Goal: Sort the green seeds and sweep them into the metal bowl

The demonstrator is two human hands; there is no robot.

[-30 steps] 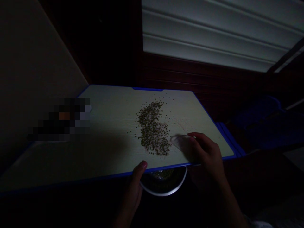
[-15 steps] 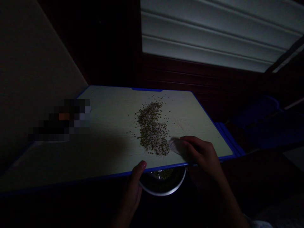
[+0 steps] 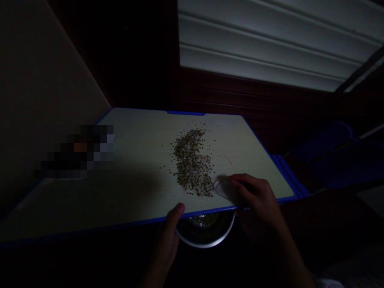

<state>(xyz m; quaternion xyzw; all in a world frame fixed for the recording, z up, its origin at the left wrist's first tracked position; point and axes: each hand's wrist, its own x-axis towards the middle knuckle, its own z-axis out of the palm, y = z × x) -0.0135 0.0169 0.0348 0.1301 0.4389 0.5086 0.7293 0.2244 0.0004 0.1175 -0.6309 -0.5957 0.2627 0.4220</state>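
Seeds (image 3: 193, 160) mostly still loose on board (image 3: 141, 136), probably some in bowl (image 3: 213, 244). Right hand (image 3: 261, 196) pinching pale thing (image 3: 221, 189); left hand (image 3: 170, 234) thumb at edge, can't tell other fingers.

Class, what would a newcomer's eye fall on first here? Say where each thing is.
First, the dark, seed-like bits scattered across the middle of the pale, blue-edged board. Just right of them, the right hand holds a thin, pale piece. Below the board's near edge, between the hands, the bowl shows its bright rim.
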